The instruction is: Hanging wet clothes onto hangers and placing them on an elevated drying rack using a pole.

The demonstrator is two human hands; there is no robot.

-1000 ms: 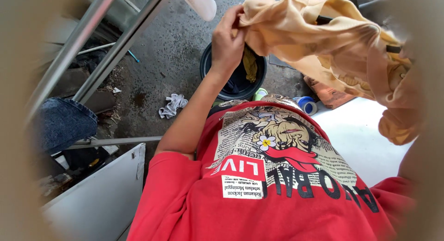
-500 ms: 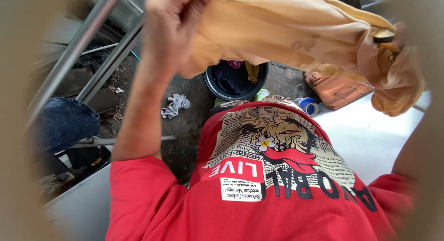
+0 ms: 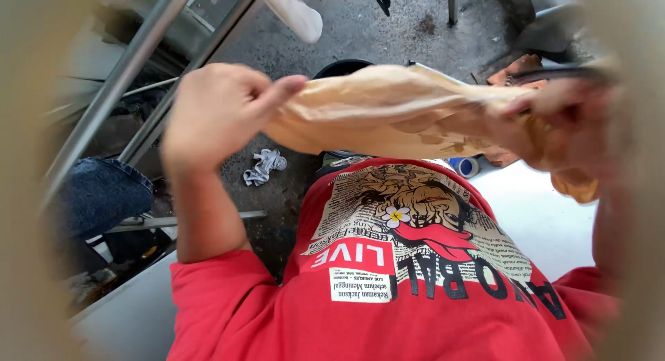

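Left hand (image 3: 215, 111), at the upper left of the middle of the frame, is closed in a fist on one end of a pale yellow-tan cloth garment (image 3: 388, 111), thumb pressed over the fabric. Right hand (image 3: 568, 118), blurred at the right edge, grips the other end of the same garment, its fingers (image 3: 533, 104) curled over the cloth. Between the two, the garment is stretched almost level across the upper middle of the frame, in front of the person's chest, with a loose bunch of it hanging below the right hand.

Below it the person's red printed T-shirt (image 3: 388, 292) fills the lower half of the frame. Behind the garment, only the rim of a dark round bucket (image 3: 343, 67) shows on the stained grey concrete floor (image 3: 388, 28). A crumpled white rag (image 3: 263, 165) lies on the floor at centre left, well apart from both hands. Two slanted metal rails (image 3: 131, 63) run through the upper left, and folded blue denim (image 3: 104, 195) sits at the left edge. A small blue-and-white roll of tape (image 3: 465, 166) peeks out just under the garment, beside a flat white surface (image 3: 547, 222) at the right. Orange-brown broken bricks (image 3: 516, 66) lie at the upper right.
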